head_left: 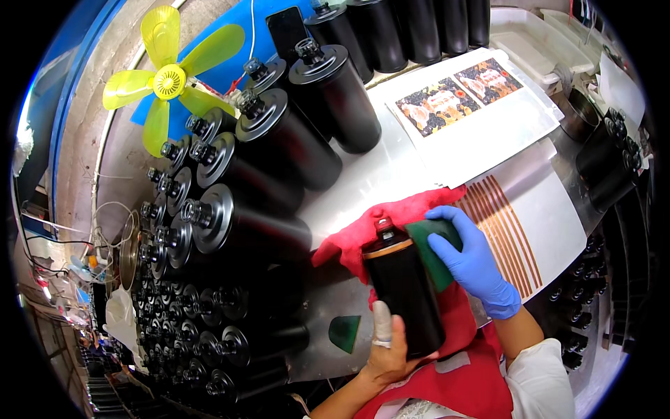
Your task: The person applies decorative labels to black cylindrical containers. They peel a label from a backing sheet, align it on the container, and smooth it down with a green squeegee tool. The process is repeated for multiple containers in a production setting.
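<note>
A black glass bottle point(405, 300) leans with its neck away from me, over a red cloth point(345, 241) spread on the metal table. Around its shoulder runs a thin copper-coloured band point(389, 249). My left hand point(389, 347), bare with white wrapping on one finger, is closed around the lower side of the bottle. In a blue glove, my right hand point(478, 264) pinches a flat dark green scraper-like piece point(438, 257) along the bottle's right side. A smaller green piece point(344, 333) lies on the table, left of the bottle.
White backing sheet point(558, 230) with copper strips point(499, 230) lies at right, below a printed sheet point(481, 129). Black bottles point(241, 223) crowd the left; others point(419, 31) stand at the back. A yellow-green fan point(169, 82) and a phone point(286, 33) are far left.
</note>
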The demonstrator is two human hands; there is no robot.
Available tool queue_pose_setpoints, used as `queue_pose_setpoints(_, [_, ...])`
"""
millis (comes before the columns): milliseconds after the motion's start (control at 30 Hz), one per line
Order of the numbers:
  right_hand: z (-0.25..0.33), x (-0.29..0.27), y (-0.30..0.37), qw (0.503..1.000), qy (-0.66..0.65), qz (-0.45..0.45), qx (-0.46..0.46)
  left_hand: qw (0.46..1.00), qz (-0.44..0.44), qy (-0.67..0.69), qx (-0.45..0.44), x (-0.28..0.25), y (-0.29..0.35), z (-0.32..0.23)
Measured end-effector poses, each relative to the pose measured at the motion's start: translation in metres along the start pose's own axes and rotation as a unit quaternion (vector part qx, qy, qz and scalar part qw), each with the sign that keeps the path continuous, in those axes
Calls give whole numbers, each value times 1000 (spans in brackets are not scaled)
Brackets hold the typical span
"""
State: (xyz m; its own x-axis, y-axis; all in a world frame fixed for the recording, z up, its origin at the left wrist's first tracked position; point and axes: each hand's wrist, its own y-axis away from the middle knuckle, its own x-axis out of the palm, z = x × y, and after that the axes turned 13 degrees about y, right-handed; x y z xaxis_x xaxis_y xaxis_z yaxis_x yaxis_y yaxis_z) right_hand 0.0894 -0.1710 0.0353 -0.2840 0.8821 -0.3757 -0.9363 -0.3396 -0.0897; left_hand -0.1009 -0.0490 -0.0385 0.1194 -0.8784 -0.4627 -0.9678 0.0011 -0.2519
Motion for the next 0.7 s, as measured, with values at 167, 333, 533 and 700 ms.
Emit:
queue_pose_setpoints(167, [-14, -9, 6, 999, -17, -23, 29, 993, -18, 99, -65, -8, 10, -1])
queue_pose_setpoints(333, [28, -1, 2, 999, 12, 37, 5, 966, -8, -228, 122, -13, -36, -33])
queue_pose_setpoints(533, [-5, -8, 14, 994, -87, -4, 61, 997, -19, 41, 58, -6, -20, -12])
queue_pose_setpoints(700, [-22, -26, 33, 965, -218, 26, 146, 983, -54, 177, -22, 7, -14, -7])
